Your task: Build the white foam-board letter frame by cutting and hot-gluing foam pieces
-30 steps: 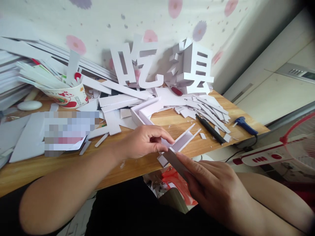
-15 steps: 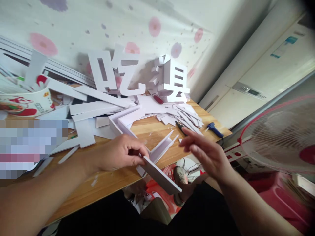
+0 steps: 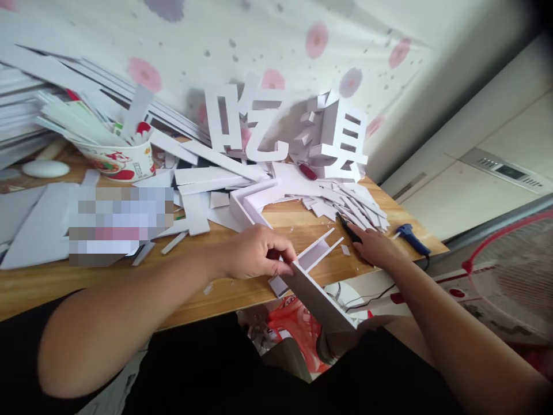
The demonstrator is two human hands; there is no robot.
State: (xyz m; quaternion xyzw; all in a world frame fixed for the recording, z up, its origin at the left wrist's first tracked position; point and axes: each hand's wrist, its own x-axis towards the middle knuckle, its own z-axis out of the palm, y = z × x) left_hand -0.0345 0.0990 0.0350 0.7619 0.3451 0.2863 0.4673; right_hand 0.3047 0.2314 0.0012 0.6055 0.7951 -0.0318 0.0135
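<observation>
Now two hands work at one worktop (image 3: 129, 288).
Left hand (image 3: 254, 253) pinches one white foam strip (image 3: 322, 300); right hand (image 3: 374, 245) lies released on one black pen (image 3: 348, 231).

Two hands are in view: the left hand (image 3: 254, 253) and the right hand (image 3: 375, 246). Two tall white letter shapes stand at the back of the table (image 3: 242, 288), one letter (image 3: 242, 124) to the left and one letter (image 3: 334, 138) to the right. One printed bowl (image 3: 118, 161) holds white strips; their number cannot be told. One black pen (image 3: 348, 230), one blue tool (image 3: 412, 238), one white oval stone (image 3: 45, 168) and one fan (image 3: 514, 276) are there. The loose white offcuts are too many to count.
</observation>
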